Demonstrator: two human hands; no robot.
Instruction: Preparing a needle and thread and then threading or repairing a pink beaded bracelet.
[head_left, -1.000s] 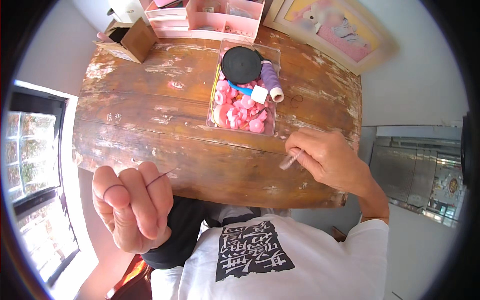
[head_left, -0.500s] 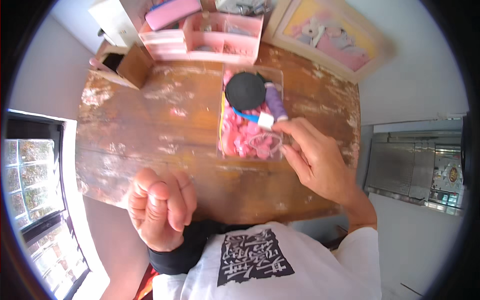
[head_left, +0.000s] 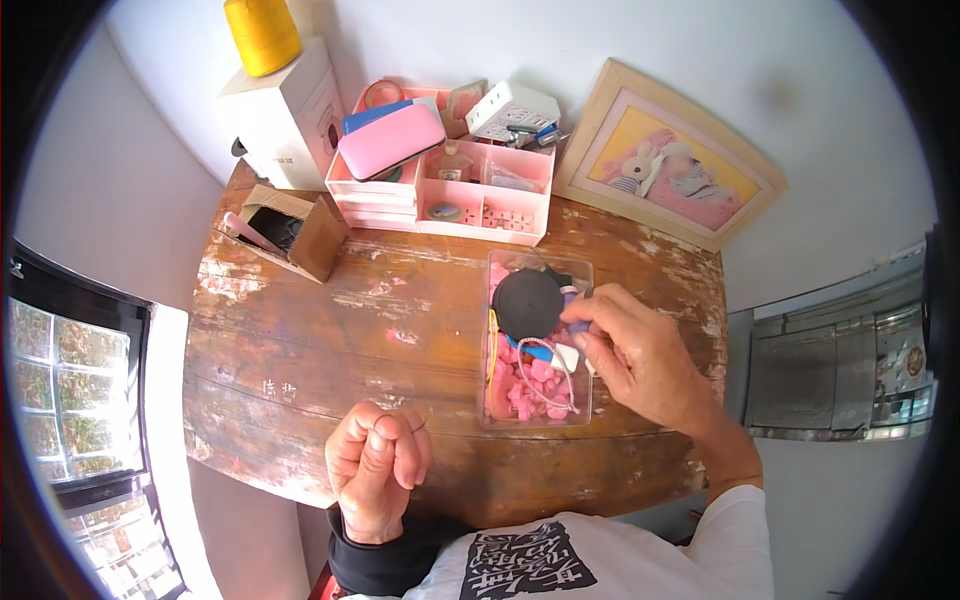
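My left hand (head_left: 378, 468) is raised over the near table edge, thumb pressed to curled fingers; anything in that pinch is too small to make out. Over the right side of a clear plastic box (head_left: 535, 425), the thumb and fingertips of my right hand (head_left: 645, 352) close around a purple thread spool (head_left: 578, 326), partly hidden by them. Beside the spool lies a round black disc-shaped thing (head_left: 528, 303). Pink pieces (head_left: 520, 398) fill the box beneath it, with a blue strip ending in a white piece (head_left: 566, 358) and a pale looped cord (head_left: 573, 388) on top.
A pink organizer (head_left: 485, 232) holding a pink case (head_left: 392, 140) and a white power strip (head_left: 512, 110) stands at the back. Left of it are a cardboard box (head_left: 318, 240) and a white box (head_left: 285, 120) bearing a yellow thread cone (head_left: 262, 38). A framed picture (head_left: 690, 190) leans at back right.
The view has shifted, showing more of the table's back. My right hand has moved farther over the box, its fingers closing onto the purple spool. My left hand keeps its pinch.
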